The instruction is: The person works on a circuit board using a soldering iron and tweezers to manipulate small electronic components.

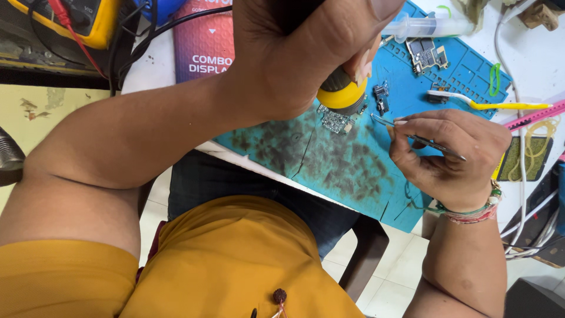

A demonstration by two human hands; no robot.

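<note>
My left hand grips a tool with a yellow and black collar, held upright over a small circuit board on the stained blue work mat. My right hand pinches metal tweezers, their tip pointing left toward the board. The tool's tip is hidden behind its collar.
Farther back on the mat lie another small circuit board, small metal parts and a clear syringe. A white and yellow toothbrush lies at the right. A yellow multimeter with leads and a printed box sit at the left.
</note>
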